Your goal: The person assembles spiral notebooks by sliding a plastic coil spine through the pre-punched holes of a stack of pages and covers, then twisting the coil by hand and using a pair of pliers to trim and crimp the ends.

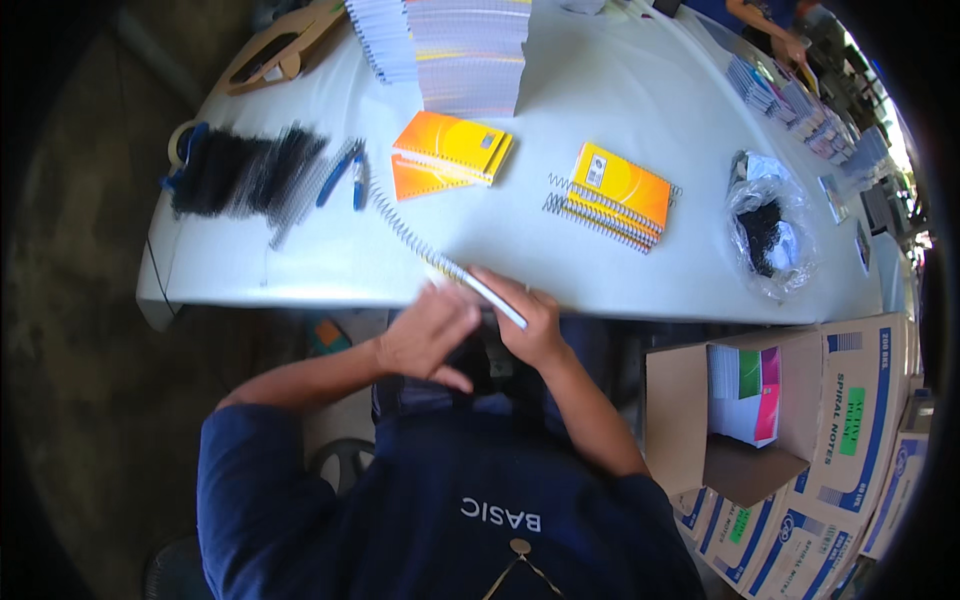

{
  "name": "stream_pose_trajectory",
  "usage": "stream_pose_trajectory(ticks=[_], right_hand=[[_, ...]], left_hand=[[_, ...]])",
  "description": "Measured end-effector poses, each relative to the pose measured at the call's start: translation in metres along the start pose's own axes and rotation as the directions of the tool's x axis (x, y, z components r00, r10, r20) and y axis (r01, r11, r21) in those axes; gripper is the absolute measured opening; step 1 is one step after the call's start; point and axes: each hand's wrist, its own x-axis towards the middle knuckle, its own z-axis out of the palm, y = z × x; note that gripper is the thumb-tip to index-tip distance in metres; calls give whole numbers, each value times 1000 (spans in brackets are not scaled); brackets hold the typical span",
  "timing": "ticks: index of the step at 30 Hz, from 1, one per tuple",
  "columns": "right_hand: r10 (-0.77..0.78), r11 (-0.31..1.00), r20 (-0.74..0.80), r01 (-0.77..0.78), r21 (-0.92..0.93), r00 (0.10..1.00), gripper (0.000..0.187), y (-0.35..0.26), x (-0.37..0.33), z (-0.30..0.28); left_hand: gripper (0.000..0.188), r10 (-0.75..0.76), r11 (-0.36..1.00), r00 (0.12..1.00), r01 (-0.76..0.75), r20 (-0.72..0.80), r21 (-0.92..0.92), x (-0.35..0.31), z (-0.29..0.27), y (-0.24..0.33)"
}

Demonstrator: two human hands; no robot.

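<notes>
My right hand (528,318) is closed around a thin spiral notebook (492,295), held edge-on at the table's front edge. A dark wire coil (405,232) runs from the notebook's far end toward the upper left, part of it sticking out free. My left hand (430,325) is beside the notebook's left side, its thumb spread away from blurred fingers; whether it touches the coil I cannot tell. Beyond them lie orange and yellow notebooks (450,150) in a small stack. To the right is another stack of orange and yellow notebooks (622,190) with coils along their edges.
A heap of black coils (245,172) lies at the left, next to blue-handled pliers (338,178) and a blue cutter-like tool (359,182). A tall paper stack (468,60) stands at the back. At right are a clear plastic bag (770,235) and an open carton (675,415).
</notes>
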Motion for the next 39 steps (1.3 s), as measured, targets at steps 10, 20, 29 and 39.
stream_pose_trajectory(ticks=[10, 20, 29, 39], right_hand=[[15, 1000, 9, -14, -5, 1000, 49, 7, 8, 2], [18, 998, 76, -23, 64, 997, 48, 15, 5, 1], [156, 965, 52, -164, 203, 986, 39, 16, 17, 3], [414, 858, 171, -446, 254, 894, 19, 19, 20, 0]], left_hand=[[100, 157, 981, 988, -156, -5, 112, 21, -17, -3], [97, 297, 952, 954, -293, -35, 82, 55, -22, -5], [93, 29, 999, 995, -26, 91, -30, 27, -12, 17], [21, -218, 975, 938, 219, 269, 25, 135, -60, -4]])
